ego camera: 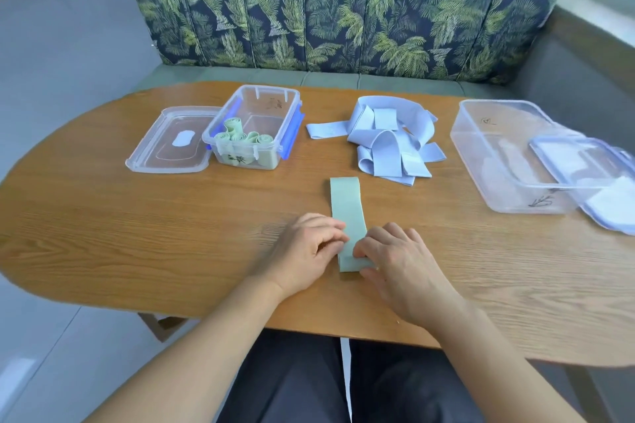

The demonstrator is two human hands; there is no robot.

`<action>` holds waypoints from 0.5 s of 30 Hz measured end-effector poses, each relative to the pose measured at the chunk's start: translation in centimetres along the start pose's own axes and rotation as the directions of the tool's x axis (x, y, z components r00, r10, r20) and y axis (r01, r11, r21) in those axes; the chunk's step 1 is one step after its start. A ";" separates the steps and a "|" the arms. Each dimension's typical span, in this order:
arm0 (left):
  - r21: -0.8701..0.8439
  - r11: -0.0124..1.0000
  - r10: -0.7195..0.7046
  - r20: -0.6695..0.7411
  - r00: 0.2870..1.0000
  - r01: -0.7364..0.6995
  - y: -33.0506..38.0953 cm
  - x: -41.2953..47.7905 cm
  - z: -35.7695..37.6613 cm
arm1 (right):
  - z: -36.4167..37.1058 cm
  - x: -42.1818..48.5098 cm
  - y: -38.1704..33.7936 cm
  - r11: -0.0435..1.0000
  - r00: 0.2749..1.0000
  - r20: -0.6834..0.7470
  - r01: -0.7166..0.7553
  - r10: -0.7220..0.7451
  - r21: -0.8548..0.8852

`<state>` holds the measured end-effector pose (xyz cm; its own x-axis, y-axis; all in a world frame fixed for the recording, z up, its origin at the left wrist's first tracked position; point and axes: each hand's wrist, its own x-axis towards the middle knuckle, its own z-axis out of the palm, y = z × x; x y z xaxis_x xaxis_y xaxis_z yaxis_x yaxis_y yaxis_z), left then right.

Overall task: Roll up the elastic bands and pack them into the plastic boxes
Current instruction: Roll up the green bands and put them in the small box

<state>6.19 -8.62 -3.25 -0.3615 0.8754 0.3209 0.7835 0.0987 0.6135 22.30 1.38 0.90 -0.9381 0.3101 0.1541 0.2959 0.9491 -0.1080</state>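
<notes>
A pale green elastic band [346, 206] lies flat on the wooden table [137, 233], running away from me. My left hand [305, 251] and my right hand [402, 268] pinch its near end from either side with curled fingers. A loose pile of light blue elastic bands [388, 141] sits behind it. At the back left a small clear plastic box [254, 127] with blue clips holds several rolled green bands. On the right stands a larger clear plastic box [508, 154], with nothing visible inside it.
The small box's lid [171, 141] lies flat to its left. The large box's lid [591, 175] leans on its right side at the table's edge. A leaf-patterned sofa [343, 10] stands behind the table.
</notes>
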 end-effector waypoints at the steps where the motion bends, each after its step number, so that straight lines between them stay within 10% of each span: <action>1: -0.003 1.000 -0.022 0.002 1.000 0.022 0.3 0.1 0.0 | -0.2 0.0 -0.1 1.000 1.000 0.014 0.006 -0.006 0.000; 15: 0.385 0.922 -0.078 0.262 0.962 -0.030 1.1 1.4 -0.7 | -1.6 0.6 -0.2 0.999 0.995 0.095 -0.016 0.012 0.047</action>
<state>6.22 -7.65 -1.58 -0.2764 0.9584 0.0716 0.9282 0.2469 0.2784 21.98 1.44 2.55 -0.9475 0.3143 0.0588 0.3023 0.9404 -0.1561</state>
